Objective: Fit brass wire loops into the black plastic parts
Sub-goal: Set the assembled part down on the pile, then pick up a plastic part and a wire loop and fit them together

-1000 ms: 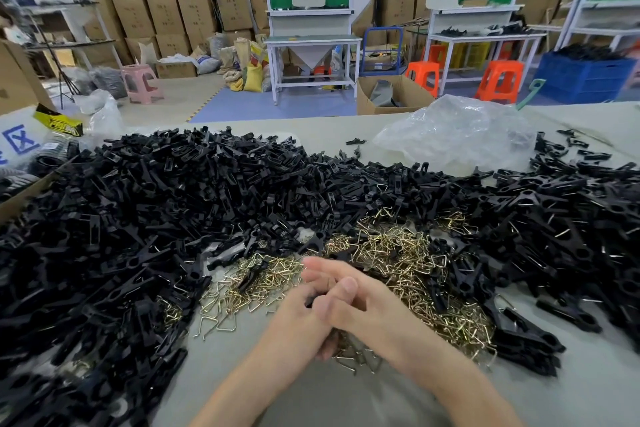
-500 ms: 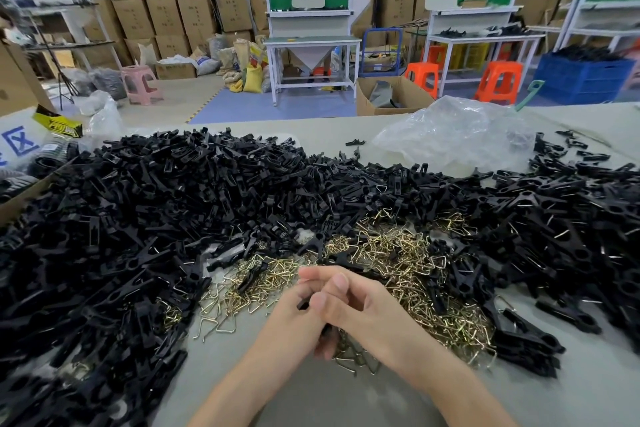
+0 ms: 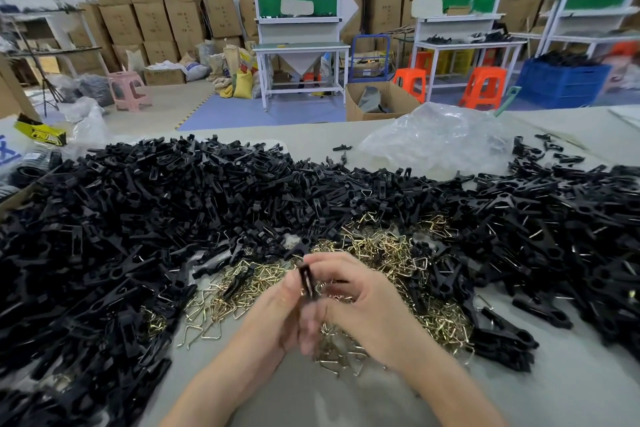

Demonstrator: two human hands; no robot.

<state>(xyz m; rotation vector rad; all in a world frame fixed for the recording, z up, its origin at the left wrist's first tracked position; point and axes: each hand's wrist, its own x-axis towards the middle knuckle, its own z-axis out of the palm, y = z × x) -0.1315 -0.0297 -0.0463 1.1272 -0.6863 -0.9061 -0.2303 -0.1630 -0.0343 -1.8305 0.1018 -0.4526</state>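
Both hands meet low over the bench (image 3: 346, 399), just above the near edge of the scattered brass wire loops (image 3: 381, 253). The left hand (image 3: 273, 312) pinches one black plastic part (image 3: 306, 281) roughly upright between thumb and fingers. The right hand (image 3: 367, 302) curls in against it from the other side, but blur hides whether its fingers grasp a loop or only steady the part, so I cannot tell. The step in hand looks like seating a loop into this part. To do it well, the left grip should sit firm and low on the body, leaving the receiving end free, so the wire can be sprung open and both legs slipped in together rather than one at a time. A skewed loop would likely pop out or bend. The left heap (image 3: 138, 236) of loose black parts lies beside the loops. The right heap (image 3: 554, 218), where wire glints among the black, seems to be finished pieces, so the done part probably belongs there.
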